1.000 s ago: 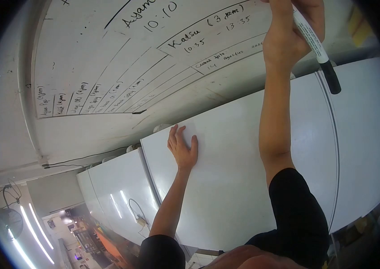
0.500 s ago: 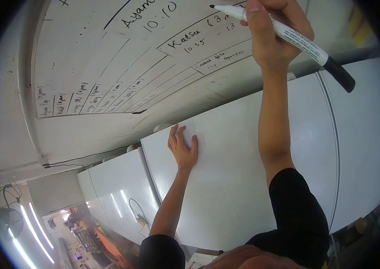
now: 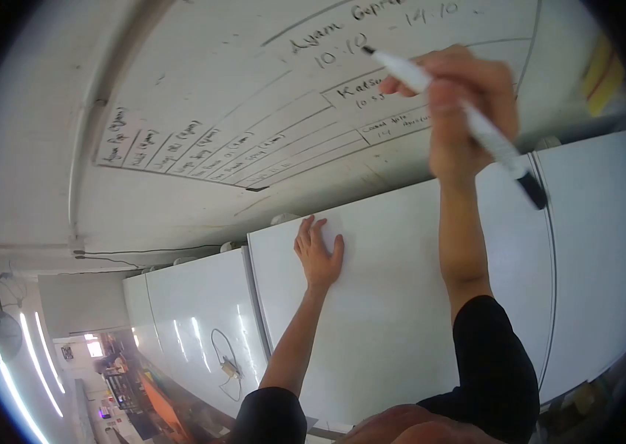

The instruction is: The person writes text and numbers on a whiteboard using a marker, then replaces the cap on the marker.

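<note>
My right hand [image 3: 468, 103] is closed around a white marker [image 3: 492, 137] with a black end. The marker's dark tip points up and left, in front of the handwriting on a whiteboard [image 3: 268, 111]; whether it touches the board I cannot tell. The writing lists names and times in black. Lower down, my left hand [image 3: 319, 255] rests with fingers spread on a white, smooth surface [image 3: 379, 296], near its edge by the wall. Nothing is in that hand.
A cable with a plug [image 3: 230, 368] lies on the white surface at the left. A fan [image 3: 1, 333] and bright tube lights are at the lower left. Something yellow [image 3: 603, 78] hangs at the upper right. Shelves and an orange surface [image 3: 163, 403] show in the background.
The view has shifted, showing more of the board's top. My right hand, still holding the marker, came down and left from the top edge. My left hand stays on the white surface.
</note>
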A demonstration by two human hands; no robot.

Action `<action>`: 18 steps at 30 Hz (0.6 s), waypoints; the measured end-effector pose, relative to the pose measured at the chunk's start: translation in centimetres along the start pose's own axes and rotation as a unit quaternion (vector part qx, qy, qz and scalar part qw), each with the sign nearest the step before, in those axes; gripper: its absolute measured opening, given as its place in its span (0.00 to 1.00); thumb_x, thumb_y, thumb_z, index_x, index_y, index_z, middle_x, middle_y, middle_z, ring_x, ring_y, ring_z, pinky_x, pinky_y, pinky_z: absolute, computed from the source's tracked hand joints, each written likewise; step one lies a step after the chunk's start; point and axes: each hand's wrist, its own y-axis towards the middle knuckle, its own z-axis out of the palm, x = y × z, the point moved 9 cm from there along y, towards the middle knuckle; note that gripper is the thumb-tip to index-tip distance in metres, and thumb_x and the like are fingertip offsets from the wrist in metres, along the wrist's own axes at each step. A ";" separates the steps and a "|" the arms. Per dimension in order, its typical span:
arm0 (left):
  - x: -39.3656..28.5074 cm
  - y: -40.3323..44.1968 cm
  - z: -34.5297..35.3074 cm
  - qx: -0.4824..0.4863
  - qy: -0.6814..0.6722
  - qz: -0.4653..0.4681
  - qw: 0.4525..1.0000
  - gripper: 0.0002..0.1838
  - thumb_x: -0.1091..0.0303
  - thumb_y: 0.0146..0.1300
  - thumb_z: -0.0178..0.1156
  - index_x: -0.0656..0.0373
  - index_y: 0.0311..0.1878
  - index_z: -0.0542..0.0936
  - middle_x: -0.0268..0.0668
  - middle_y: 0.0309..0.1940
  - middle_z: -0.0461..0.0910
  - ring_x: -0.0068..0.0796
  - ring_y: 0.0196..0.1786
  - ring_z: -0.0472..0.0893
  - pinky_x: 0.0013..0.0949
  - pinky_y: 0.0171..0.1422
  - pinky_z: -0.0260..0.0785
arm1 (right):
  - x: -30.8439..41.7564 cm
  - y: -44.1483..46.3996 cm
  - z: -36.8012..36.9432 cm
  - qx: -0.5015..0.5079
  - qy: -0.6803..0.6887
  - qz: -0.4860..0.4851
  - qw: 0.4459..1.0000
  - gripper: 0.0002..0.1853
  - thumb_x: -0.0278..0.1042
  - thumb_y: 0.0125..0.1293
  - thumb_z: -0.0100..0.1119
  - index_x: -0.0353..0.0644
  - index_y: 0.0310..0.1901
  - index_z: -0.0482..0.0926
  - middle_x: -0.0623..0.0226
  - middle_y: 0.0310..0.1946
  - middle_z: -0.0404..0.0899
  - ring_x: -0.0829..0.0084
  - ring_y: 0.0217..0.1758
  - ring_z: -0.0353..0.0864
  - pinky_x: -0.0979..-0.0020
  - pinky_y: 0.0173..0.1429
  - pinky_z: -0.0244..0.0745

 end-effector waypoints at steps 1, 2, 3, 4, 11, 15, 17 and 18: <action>0.1 -0.1 -0.2 0.002 -0.003 -0.005 1.000 0.29 0.58 0.67 0.68 0.53 0.69 0.76 0.46 0.75 0.69 0.50 0.81 0.64 0.57 0.82 0.50 | 0.5 0.0 1.3 0.024 -0.047 -0.007 0.999 0.11 0.24 0.67 0.75 0.36 0.49 0.84 0.58 0.34 0.89 0.73 0.34 0.90 0.75 0.36 0.82; 0.2 -0.1 -0.4 -0.001 -0.003 -0.005 1.000 0.28 0.58 0.67 0.68 0.53 0.69 0.76 0.45 0.75 0.69 0.50 0.81 0.64 0.57 0.83 0.50 | 0.7 0.1 2.6 0.034 -0.060 -0.018 0.997 0.12 0.24 0.63 0.78 0.38 0.45 0.85 0.60 0.33 0.90 0.73 0.33 0.89 0.76 0.36 0.81; 0.2 -0.1 -0.4 -0.002 -0.004 -0.006 1.000 0.28 0.58 0.66 0.68 0.53 0.68 0.76 0.45 0.75 0.69 0.50 0.81 0.64 0.57 0.83 0.50 | 1.1 0.4 3.5 0.046 -0.066 -0.033 0.996 0.12 0.24 0.62 0.79 0.38 0.44 0.86 0.60 0.34 0.90 0.73 0.33 0.89 0.76 0.36 0.81; 0.2 -0.3 -0.4 -0.002 -0.007 -0.006 1.000 0.28 0.58 0.66 0.68 0.53 0.68 0.76 0.45 0.74 0.69 0.50 0.81 0.64 0.57 0.83 0.50 | 1.5 1.1 4.3 0.059 -0.074 -0.047 0.994 0.12 0.24 0.61 0.80 0.38 0.43 0.86 0.60 0.34 0.90 0.72 0.32 0.89 0.76 0.37 0.81; 0.2 -0.4 -0.6 -0.012 -0.006 0.001 1.000 0.29 0.56 0.67 0.68 0.53 0.68 0.76 0.45 0.74 0.69 0.50 0.81 0.64 0.57 0.83 0.50 | 1.9 6.2 6.0 0.095 -0.133 -0.143 0.976 0.08 0.24 0.68 0.73 0.36 0.44 0.82 0.58 0.38 0.88 0.73 0.34 0.85 0.76 0.38 0.78; 0.2 -0.4 -0.7 -0.017 -0.013 0.004 1.000 0.29 0.56 0.67 0.68 0.54 0.68 0.76 0.45 0.74 0.69 0.50 0.81 0.64 0.57 0.83 0.50 | 1.0 7.4 4.7 0.103 -0.253 -0.107 0.956 0.08 0.32 0.72 0.70 0.38 0.41 0.81 0.64 0.33 0.86 0.79 0.25 0.79 0.78 0.32 0.75; 0.2 -0.5 -0.8 -0.017 -0.016 0.004 1.000 0.29 0.56 0.67 0.68 0.54 0.68 0.76 0.45 0.74 0.69 0.50 0.81 0.64 0.57 0.83 0.50 | 1.7 8.0 4.4 0.098 -0.321 -0.124 0.934 0.09 0.32 0.72 0.71 0.38 0.43 0.82 0.63 0.34 0.86 0.76 0.33 0.83 0.73 0.40 0.79; 0.2 -0.5 -0.8 -0.017 -0.018 0.003 1.000 0.29 0.56 0.67 0.68 0.54 0.68 0.76 0.45 0.74 0.69 0.50 0.81 0.64 0.57 0.83 0.50 | 1.9 8.0 4.0 0.084 -0.320 -0.092 0.939 0.09 0.33 0.72 0.71 0.38 0.43 0.82 0.63 0.34 0.86 0.74 0.38 0.84 0.70 0.45 0.80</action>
